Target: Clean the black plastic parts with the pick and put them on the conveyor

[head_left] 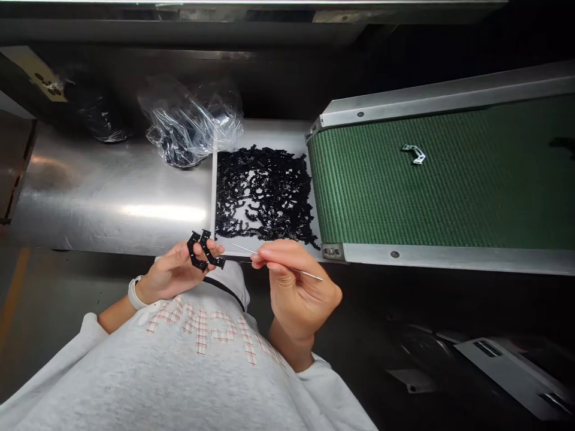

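Two black angled plastic parts (211, 250) stand side by side in the fingers of my left hand (173, 272), which is closed on them. A thin metal needle-like tool (246, 248) is pinched in my right hand (299, 290). Its fine tip points left toward the black parts, a small gap away from them. Beyond both hands, a large heap of similar small black parts (283, 191) covers a white tray (265, 130).
A green conveyor belt (368, 191) runs to the right, carrying one angled part (414, 154) with a pale face. Clear plastic bags (193, 129) with dark contents lie on the steel table (112, 197). A metal beam (269, 12) crosses above.
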The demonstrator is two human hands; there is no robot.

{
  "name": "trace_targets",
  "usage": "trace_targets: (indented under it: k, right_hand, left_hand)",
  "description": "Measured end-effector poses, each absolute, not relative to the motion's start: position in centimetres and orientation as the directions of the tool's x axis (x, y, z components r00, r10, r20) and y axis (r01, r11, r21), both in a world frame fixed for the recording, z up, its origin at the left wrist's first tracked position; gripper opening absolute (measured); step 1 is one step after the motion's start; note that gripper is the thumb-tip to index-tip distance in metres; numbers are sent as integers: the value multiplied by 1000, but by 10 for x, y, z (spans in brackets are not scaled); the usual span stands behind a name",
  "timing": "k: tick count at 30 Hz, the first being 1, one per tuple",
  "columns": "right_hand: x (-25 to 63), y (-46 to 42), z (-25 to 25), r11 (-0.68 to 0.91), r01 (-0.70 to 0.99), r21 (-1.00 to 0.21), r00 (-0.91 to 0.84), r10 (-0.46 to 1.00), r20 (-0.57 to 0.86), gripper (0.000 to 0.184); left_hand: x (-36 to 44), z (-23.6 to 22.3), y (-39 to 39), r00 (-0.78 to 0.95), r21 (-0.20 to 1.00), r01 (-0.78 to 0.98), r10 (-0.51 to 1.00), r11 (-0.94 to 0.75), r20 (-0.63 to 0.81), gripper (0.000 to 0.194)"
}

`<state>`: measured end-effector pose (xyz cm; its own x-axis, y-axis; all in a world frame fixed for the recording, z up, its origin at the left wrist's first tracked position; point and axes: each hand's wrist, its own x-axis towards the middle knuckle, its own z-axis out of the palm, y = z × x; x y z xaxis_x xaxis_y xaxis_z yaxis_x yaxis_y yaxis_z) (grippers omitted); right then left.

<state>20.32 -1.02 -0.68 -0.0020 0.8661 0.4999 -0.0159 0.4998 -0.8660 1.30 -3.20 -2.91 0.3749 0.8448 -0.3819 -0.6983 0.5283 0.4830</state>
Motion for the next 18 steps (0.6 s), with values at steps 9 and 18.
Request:
trace_targets:
  k: [9,18]
  right_hand:
    - [202,-19,-3,583,14,-812,-19,812,583,23]
    - [196,-15,-3,646,12,-764,-2,764,646,12]
  left_hand:
    - [11,-29,-35,366,573,-659,874,487,-321,29]
    - [10,-27,-34,383,588,-647,874,485,-300,28]
